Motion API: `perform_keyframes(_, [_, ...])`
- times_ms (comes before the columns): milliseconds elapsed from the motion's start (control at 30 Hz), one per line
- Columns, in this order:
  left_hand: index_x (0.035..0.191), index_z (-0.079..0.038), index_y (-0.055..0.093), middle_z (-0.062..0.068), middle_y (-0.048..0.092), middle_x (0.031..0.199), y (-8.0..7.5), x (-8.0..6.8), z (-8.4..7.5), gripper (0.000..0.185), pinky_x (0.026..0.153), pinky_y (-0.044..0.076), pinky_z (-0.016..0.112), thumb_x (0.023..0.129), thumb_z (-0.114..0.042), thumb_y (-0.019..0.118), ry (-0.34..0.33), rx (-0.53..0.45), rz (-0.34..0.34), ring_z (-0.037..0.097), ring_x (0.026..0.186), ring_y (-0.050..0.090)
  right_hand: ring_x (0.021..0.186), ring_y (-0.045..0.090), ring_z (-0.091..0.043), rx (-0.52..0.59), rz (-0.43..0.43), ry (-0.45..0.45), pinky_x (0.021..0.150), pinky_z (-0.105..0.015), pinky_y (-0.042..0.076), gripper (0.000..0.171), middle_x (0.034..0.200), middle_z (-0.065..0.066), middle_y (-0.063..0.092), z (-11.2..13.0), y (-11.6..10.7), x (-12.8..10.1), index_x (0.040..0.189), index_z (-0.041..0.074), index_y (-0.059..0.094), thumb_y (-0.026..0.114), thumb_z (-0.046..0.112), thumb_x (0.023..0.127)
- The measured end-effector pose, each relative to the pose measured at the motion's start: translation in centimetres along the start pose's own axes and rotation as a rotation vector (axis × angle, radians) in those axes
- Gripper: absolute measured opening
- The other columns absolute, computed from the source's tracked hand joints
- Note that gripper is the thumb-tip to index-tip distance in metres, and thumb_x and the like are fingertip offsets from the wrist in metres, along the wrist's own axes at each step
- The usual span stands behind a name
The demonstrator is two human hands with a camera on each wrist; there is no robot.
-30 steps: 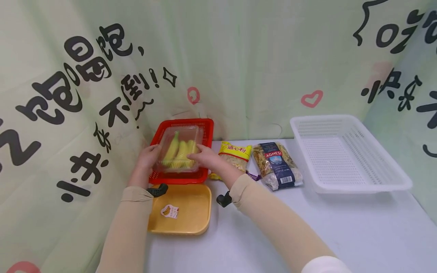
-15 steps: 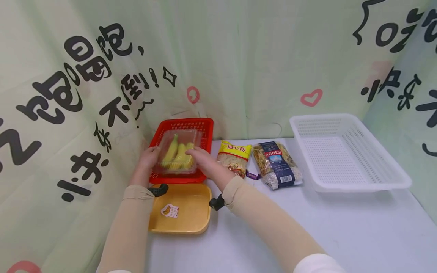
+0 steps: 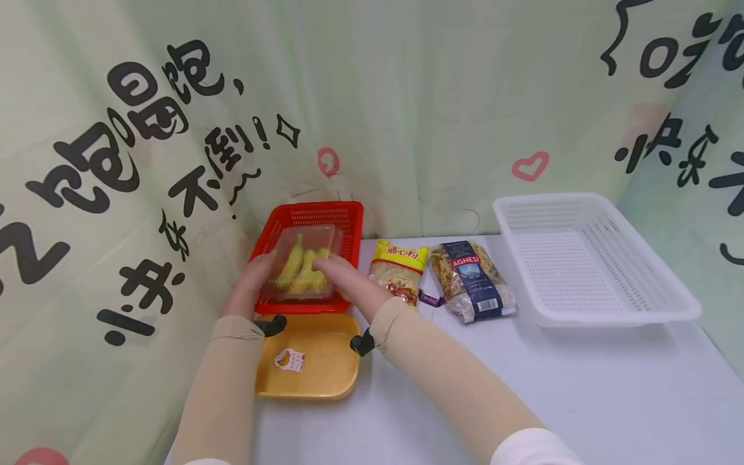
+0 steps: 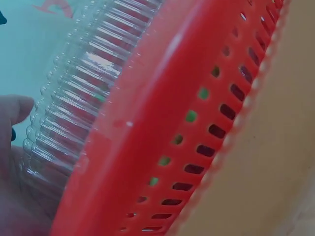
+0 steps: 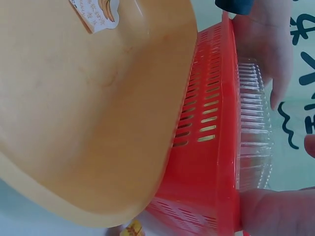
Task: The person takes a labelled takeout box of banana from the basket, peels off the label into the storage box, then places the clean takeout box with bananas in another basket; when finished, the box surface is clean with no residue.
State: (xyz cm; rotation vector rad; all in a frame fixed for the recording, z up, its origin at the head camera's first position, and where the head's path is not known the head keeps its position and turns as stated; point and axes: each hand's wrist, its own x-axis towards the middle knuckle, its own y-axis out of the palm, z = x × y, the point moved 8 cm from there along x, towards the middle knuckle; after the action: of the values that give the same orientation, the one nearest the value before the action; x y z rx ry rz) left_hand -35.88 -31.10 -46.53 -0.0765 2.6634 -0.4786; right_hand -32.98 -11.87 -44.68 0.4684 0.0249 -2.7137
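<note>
A clear plastic box [image 3: 318, 236] with yellow bananas [image 3: 295, 263] inside sits within the rim of the red basket [image 3: 356, 223] at the back left. My left hand [image 3: 251, 276] holds the box by its left side; in the left wrist view a thumb [image 4: 18, 109] lies against its ribbed wall. On the opposite side, my right hand [image 3: 347, 276] grips the box with the thumb over its top. The right wrist view shows both hands at the ends of the clear box [image 5: 253, 118], above the basket's edge. Most fingertips are hidden behind the box and basket.
Directly in front of the basket stands a tan tray [image 3: 328, 365] with a banana sticker [image 3: 289, 360]. To the right lie a yellow-topped pasta bag [image 3: 400, 261], a small purple packet [image 3: 430, 299] and an AGNESI bag [image 3: 472, 281]. A white basket [image 3: 616, 318] stands far right. Curtains enclose the table.
The clear box has shifted slightly down in the head view, toward the tan tray, with both hands on it. My right hand and forearm have moved a little left.
</note>
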Motion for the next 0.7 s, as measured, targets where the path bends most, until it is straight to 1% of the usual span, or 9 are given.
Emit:
perform_keyframes(33, [0.147, -0.031, 0.038, -0.002, 0.043, 0.147, -0.15, -0.03, 0.16, 0.107, 0.115, 0.035, 0.048, 0.061, -0.091, 0.058, -0.008, 0.008, -0.028, 0.021, 0.135, 0.035, 0.128, 0.05, -0.034, -0.014, 0.001, 0.002, 0.109, -0.047, 0.044, 0.049, 0.135, -0.013, 0.055, -0.02, 0.02, 0.04, 0.138, 0.012, 0.049, 0.059, 0.027, 0.092])
perform_keyframes(133, [0.147, -0.032, 0.039, -0.003, 0.043, 0.149, -0.09, 0.03, 0.47, 0.106, 0.116, 0.035, 0.048, 0.061, -0.088, 0.062, 0.004, -0.005, -0.035, 0.022, 0.137, 0.035, 0.129, 0.049, -0.035, -0.034, 0.013, 0.018, 0.109, -0.048, 0.044, 0.048, 0.138, -0.016, 0.053, -0.14, 0.18, 0.14, 0.136, 0.011, 0.048, 0.059, 0.026, 0.092])
perform_keyframes(200, [0.148, -0.029, 0.039, 0.001, 0.043, 0.149, -0.1, 0.04, 0.43, 0.104, 0.116, 0.035, 0.048, 0.065, -0.089, 0.057, 0.031, 0.019, -0.033, 0.024, 0.137, 0.034, 0.13, 0.047, -0.036, -0.041, 0.018, 0.038, 0.11, -0.048, 0.043, 0.051, 0.141, -0.017, 0.051, -0.29, 0.25, 0.18, 0.138, 0.01, 0.045, 0.06, 0.026, 0.092])
perform_keyframes(300, [0.149, -0.024, 0.039, 0.006, 0.042, 0.149, -0.15, 0.06, 0.54, 0.104, 0.115, 0.035, 0.047, 0.069, -0.09, 0.05, 0.041, 0.038, -0.03, 0.026, 0.137, 0.034, 0.132, 0.046, -0.035, -0.055, 0.007, 0.066, 0.111, -0.048, 0.043, 0.056, 0.143, -0.016, 0.049, -0.5, 0.13, 0.17, 0.141, 0.008, 0.043, 0.061, 0.027, 0.091])
perform_keyframes(400, [0.152, -0.024, 0.034, 0.007, 0.037, 0.153, 0.15, 0.15, 0.32, 0.101, 0.118, 0.032, 0.047, 0.074, -0.086, 0.048, 0.05, -0.018, -0.005, 0.027, 0.14, 0.029, 0.132, 0.046, -0.036, -0.058, -0.009, 0.074, 0.111, -0.047, 0.043, 0.054, 0.143, -0.018, 0.049, -0.58, -0.04, 0.31, 0.138, 0.006, 0.045, 0.061, 0.026, 0.091])
perform_keyframes(467, [0.153, -0.022, 0.032, 0.009, 0.036, 0.154, 0.33, 0.25, 0.24, 0.099, 0.118, 0.032, 0.046, 0.077, -0.085, 0.048, 0.051, -0.049, 0.004, 0.028, 0.142, 0.028, 0.131, 0.046, -0.037, -0.056, -0.019, 0.066, 0.111, -0.048, 0.043, 0.048, 0.142, -0.02, 0.049, -0.55, -0.13, 0.45, 0.134, 0.003, 0.048, 0.06, 0.024, 0.092])
perform_keyframes(533, [0.155, -0.023, 0.028, 0.009, 0.032, 0.157, 0.52, 0.31, 0.13, 0.098, 0.12, 0.029, 0.045, 0.079, -0.082, 0.048, 0.053, -0.094, 0.012, 0.028, 0.145, 0.024, 0.13, 0.046, -0.038, -0.057, -0.026, 0.054, 0.111, -0.048, 0.042, 0.042, 0.141, -0.021, 0.049, -0.5, -0.13, 0.61, 0.13, 0.001, 0.05, 0.058, 0.022, 0.093])
perform_keyframes(633, [0.153, -0.024, 0.032, 0.009, 0.038, 0.153, 0.3, 0.4, 0.42, 0.092, 0.116, 0.035, 0.037, 0.082, -0.08, 0.046, 0.034, -0.087, -0.028, 0.025, 0.14, 0.031, 0.129, 0.047, -0.04, -0.068, -0.033, 0.035, 0.11, -0.049, 0.042, 0.038, 0.138, -0.023, 0.05, -0.38, -0.15, 0.69, 0.127, -0.002, 0.053, 0.055, 0.019, 0.095])
perform_keyframes(700, [0.156, -0.026, 0.027, 0.007, 0.037, 0.153, 0.53, 0.67, 0.27, 0.082, 0.113, 0.037, 0.026, 0.09, -0.074, 0.041, 0.06, -0.087, 0.008, 0.019, 0.137, 0.032, 0.126, 0.048, -0.038, -0.09, -0.05, 0.025, 0.109, -0.048, 0.043, 0.041, 0.136, -0.021, 0.052, -0.23, -0.31, 0.62, 0.129, -0.003, 0.052, 0.054, 0.019, 0.095])
